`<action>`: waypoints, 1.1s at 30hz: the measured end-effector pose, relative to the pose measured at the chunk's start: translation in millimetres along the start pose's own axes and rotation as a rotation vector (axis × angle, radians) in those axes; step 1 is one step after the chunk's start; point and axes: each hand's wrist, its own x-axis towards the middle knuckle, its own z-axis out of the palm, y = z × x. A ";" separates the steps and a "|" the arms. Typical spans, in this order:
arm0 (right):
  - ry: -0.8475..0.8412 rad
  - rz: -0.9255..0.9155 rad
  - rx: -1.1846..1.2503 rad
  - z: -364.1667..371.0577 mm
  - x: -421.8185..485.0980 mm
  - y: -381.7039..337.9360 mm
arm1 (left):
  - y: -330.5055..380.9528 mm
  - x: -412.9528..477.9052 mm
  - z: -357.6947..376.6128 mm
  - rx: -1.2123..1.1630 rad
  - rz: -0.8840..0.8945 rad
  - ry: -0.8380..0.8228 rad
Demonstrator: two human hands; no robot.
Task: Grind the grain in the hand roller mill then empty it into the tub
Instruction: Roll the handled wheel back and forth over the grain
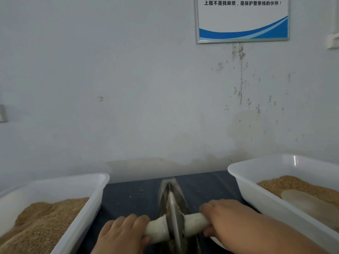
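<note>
The hand roller mill is a metal boat-shaped trough (164,193) with a thin metal wheel (174,215) standing in it, low in the middle of the view. Brown grain (168,204) lies in the trough beside the wheel. A white cloth-wrapped axle handle (157,229) runs through the wheel. My left hand (122,233) grips its left end and my right hand (225,217) grips its right end. A white plastic tub (99,187) with ground brown meal stands at the left.
A second white tub (244,178) at the right holds grain and a pale scoop (300,198). The mill sits on a dark blue table surface (132,195) with a few spilled grains. A stained wall with a framed sign (242,21) rises just behind.
</note>
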 end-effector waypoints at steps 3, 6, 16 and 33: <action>0.158 0.055 -0.051 24.6 19.9 8.9 | 6.6 3.1 41.4 0.054 -0.121 0.319; 0.374 0.087 -0.122 46.4 31.8 11.7 | 10.4 14.3 55.8 0.045 -0.157 0.413; 0.216 0.046 -0.068 35.3 20.9 11.2 | 17.4 10.2 43.3 0.081 -0.102 0.495; 0.270 0.039 -0.076 40.0 35.3 14.8 | 14.6 15.8 58.0 0.098 -0.181 0.568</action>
